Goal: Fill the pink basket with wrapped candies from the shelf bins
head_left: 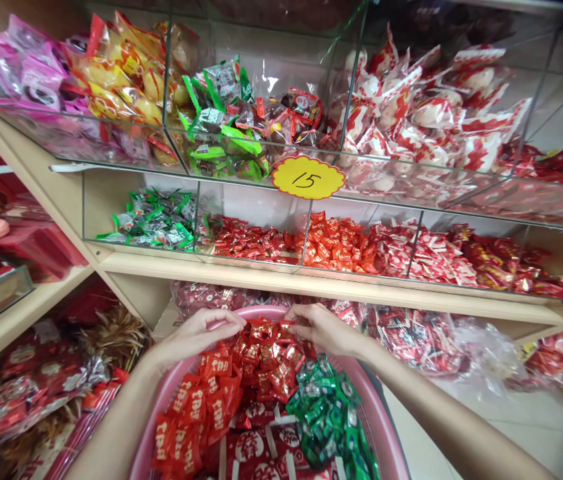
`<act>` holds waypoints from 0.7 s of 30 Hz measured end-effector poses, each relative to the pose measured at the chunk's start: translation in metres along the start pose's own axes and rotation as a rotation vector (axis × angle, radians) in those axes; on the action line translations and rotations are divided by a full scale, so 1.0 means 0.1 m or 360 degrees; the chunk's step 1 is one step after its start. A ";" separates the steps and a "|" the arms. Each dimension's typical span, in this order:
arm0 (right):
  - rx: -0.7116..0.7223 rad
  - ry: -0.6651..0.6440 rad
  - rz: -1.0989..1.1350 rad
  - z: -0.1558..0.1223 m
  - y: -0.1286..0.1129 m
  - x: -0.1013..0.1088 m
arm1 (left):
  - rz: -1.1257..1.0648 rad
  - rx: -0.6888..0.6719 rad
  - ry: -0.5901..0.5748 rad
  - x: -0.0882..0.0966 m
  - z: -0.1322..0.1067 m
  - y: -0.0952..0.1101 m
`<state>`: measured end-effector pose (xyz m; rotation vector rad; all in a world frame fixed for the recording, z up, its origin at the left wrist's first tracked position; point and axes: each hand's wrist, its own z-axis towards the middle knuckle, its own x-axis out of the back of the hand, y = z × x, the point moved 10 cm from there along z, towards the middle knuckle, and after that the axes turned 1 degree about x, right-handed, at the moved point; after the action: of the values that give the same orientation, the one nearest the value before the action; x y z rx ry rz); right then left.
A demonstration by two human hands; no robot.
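Observation:
A pink plastic basket (395,443) holds wrapped sweets in sorted heaps. At its far left rim my left hand (214,330) is open, fingers loosely bent and pointing inward, with nothing visible in them. My right hand (318,327) reaches over the far right rim, also open, its thumb apart from the bent fingers. Between both hands lie dark red and gold wrapped sweets (268,353); whether the fingertips touch them I cannot tell. Orange-red packets (198,407) fill the left side, green wrapped sweets (326,413) the right, and dark red packets with white print (248,447) the near middle.
Ahead, a wooden shelf (261,279) carries clear bins of small sweets, with larger packets in the upper bins (421,113). A yellow tag (308,177) reading 15 hangs in front. Bagged sweets (416,340) lie below the shelf, and red goods (16,387) stand at left.

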<state>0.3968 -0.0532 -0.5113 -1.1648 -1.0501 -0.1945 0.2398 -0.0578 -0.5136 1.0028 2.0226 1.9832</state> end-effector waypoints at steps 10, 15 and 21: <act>0.0003 -0.0095 -0.0074 0.06 0.02 -0.06 | -0.0015 0.0022 -0.0010 0.00 0.01 -0.03; -0.0010 -0.0070 -0.0121 0.08 -0.01 -0.05 | -0.0023 0.0017 -0.0006 -0.01 0.00 -0.01; 0.0048 0.0045 -0.0182 0.08 -0.06 0.00 | -0.0016 0.0020 0.0001 -0.01 -0.01 0.00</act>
<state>0.3883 -0.0492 -0.5073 -1.0725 -1.0919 -0.2836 0.2403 -0.0588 -0.5134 0.9932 2.0385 1.9686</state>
